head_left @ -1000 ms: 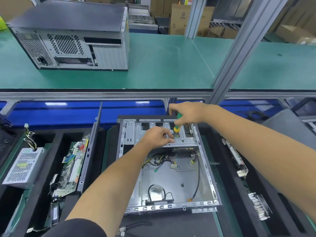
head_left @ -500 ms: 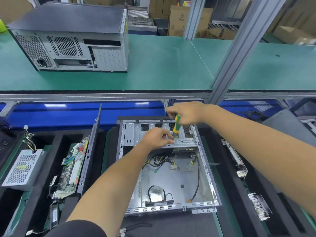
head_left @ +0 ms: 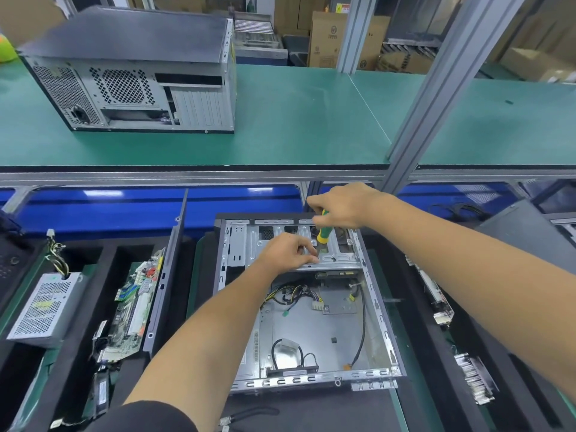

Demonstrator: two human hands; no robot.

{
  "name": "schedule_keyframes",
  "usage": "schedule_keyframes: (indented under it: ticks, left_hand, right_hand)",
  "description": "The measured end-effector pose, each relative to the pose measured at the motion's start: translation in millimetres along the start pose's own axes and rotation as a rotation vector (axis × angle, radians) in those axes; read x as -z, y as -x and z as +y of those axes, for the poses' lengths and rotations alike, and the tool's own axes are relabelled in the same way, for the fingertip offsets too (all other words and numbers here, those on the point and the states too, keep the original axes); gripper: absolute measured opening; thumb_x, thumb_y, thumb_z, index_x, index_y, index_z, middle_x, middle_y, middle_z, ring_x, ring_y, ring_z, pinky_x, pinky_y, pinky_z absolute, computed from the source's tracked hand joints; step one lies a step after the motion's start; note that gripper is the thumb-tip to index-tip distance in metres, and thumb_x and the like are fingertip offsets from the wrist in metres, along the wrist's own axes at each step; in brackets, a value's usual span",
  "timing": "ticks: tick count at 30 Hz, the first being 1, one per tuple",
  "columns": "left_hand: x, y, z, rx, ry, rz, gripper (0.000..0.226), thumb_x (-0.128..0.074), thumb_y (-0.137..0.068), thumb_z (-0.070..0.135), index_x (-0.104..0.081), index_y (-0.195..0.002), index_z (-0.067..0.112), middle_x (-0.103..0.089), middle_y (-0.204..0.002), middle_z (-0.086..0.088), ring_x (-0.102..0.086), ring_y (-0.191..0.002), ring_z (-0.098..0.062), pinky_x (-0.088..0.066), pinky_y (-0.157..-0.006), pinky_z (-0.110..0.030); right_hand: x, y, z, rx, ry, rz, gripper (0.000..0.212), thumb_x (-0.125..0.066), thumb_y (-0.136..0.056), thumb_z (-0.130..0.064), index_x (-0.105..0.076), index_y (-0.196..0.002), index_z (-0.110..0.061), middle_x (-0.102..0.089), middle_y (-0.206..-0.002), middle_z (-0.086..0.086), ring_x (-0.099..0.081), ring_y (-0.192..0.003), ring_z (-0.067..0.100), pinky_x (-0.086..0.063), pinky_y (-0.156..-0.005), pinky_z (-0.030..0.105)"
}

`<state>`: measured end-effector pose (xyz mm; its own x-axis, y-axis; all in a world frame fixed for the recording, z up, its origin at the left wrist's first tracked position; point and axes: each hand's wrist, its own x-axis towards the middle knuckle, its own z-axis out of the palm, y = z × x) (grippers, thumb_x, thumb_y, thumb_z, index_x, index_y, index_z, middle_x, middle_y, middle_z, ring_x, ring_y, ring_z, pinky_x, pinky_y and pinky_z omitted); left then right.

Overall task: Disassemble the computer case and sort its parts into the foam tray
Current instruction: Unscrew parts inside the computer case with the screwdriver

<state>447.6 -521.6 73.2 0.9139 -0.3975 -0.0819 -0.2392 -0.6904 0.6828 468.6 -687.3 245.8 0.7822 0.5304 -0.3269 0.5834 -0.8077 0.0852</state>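
We see the open case (head_left: 311, 307) lying flat in the middle of the foam tray (head_left: 436, 353), its side panel off and loose cables (head_left: 296, 294) spread across its floor. Both hands work at the far end, over the drive cage (head_left: 339, 254).

The right hand (head_left: 343, 207) is curled round a green and yellow screwdriver (head_left: 322, 233), which points down into the cage. The left hand (head_left: 286, 252) rests on the cage just beside the shaft, fingers bent toward the tip; whether they pinch a screw or only steady the metal we cannot tell, as the fingertips hide that spot. The two hands are close together but not touching.

In the tray's left slots lie a power supply (head_left: 46, 307) with its wire bundle, then a motherboard (head_left: 134, 307) leaning on edge, and beside it a dark side panel (head_left: 165, 285) standing upright. On the right side of the tray lie a narrow card (head_left: 433, 294) and a heatsink (head_left: 473, 378).

On the green shelf (head_left: 296, 120) above stands a second, closed case (head_left: 131, 73), its rear grille toward us.
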Motion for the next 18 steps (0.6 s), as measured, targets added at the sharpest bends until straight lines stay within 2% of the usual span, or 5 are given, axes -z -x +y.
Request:
schedule_keyframes:
  ticks: [3,5,7,10,18]
  left_hand:
    - [1.0,0.9,0.9,0.000,0.009,-0.014,0.018,-0.079,-0.083,0.052,-0.075,-0.093,0.037,-0.060,-0.071,0.009,-0.052,-0.065,-0.009,-0.048,-0.063,-0.032]
    - [2.0,1.8,0.5,-0.003,0.037,0.002,0.015,-0.074,-0.091,0.044,-0.076,-0.095,0.030,-0.068,-0.083,0.010,-0.061,-0.076,-0.009,-0.054,-0.073,-0.036]
    - [2.1,2.4,0.8,-0.010,0.043,0.023,0.017,-0.066,-0.098,0.039,-0.074,-0.096,0.024,-0.069,-0.086,0.009,-0.064,-0.081,-0.012,-0.056,-0.078,-0.038]
    - [1.1,3.5,3.0,-0.015,-0.014,0.040,0.016,-0.064,-0.099,0.039,-0.071,-0.098,0.026,-0.067,-0.087,0.010,-0.061,-0.078,-0.011,-0.054,-0.075,-0.037]
    - [2.9,2.9,2.7,-0.060,-0.011,0.053,0.012,-0.064,-0.100,0.025,-0.075,-0.103,0.021,-0.067,-0.101,0.008,-0.062,-0.092,-0.011,-0.054,-0.085,-0.039]
  right_hand:
    - [0.4,-1.6,1.0,0.037,-0.027,0.005,0.011,-0.047,-0.093,-0.024,-0.043,-0.084,-0.028,-0.053,-0.080,-0.004,-0.048,-0.067,0.019,-0.031,-0.056,0.033]
    - [0.3,-1.9,1.8,0.051,-0.172,-0.028,0.025,-0.056,-0.080,-0.009,-0.045,-0.091,-0.029,-0.048,-0.093,-0.001,-0.050,-0.074,0.022,-0.036,-0.059,0.036]
    - [-0.8,0.1,2.2,0.037,-0.262,-0.042,0.027,-0.062,-0.084,-0.014,-0.046,-0.099,-0.029,-0.045,-0.096,-0.001,-0.050,-0.075,0.022,-0.040,-0.061,0.039]
    - [-4.1,-0.8,6.4,0.044,-0.059,0.017,0.014,-0.050,-0.097,-0.036,-0.043,-0.092,-0.026,-0.052,-0.083,-0.003,-0.051,-0.070,0.021,-0.037,-0.058,0.036]
    - [-8.2,1.2,7.8,0.091,-0.154,0.081,0.031,-0.058,-0.072,-0.007,-0.044,-0.082,-0.033,-0.047,-0.089,-0.008,-0.054,-0.076,0.019,-0.040,-0.057,0.038]
